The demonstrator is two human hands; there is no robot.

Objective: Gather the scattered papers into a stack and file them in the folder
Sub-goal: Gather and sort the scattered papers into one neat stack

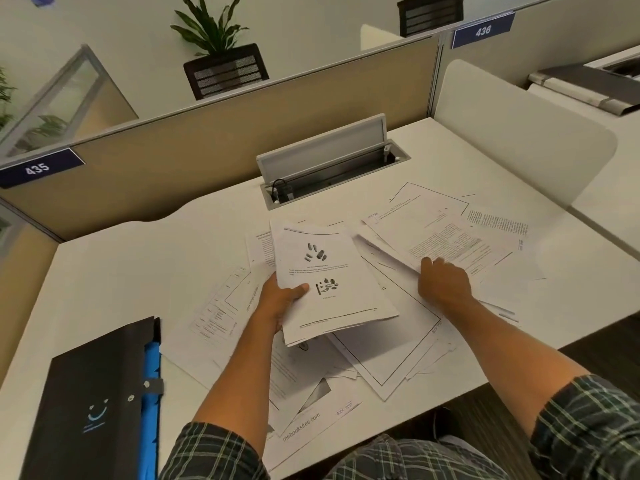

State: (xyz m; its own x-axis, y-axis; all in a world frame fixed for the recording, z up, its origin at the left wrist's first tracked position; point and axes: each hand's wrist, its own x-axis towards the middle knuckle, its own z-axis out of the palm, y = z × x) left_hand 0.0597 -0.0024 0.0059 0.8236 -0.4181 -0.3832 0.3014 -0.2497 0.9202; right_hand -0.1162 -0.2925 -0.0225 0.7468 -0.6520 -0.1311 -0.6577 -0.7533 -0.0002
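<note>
My left hand (282, 299) grips a small stack of printed papers (332, 278) by its near left corner, thumb on top, holding it above the desk. My right hand (443, 280) pinches the near edge of several text sheets (446, 237) lying to the right, fingers curled under them. More loose sheets (388, 344) lie spread beneath and around both hands, some overhanging the desk's front edge. A black folder with a blue spine (93, 403) lies shut at the near left of the white desk (138, 271).
An open cable tray with a raised grey lid (325, 157) sits at the back of the desk. A tan partition (207, 147) runs behind it, and a white rounded divider (519, 133) stands on the right. A potted plant (221, 60) sits beyond the partition.
</note>
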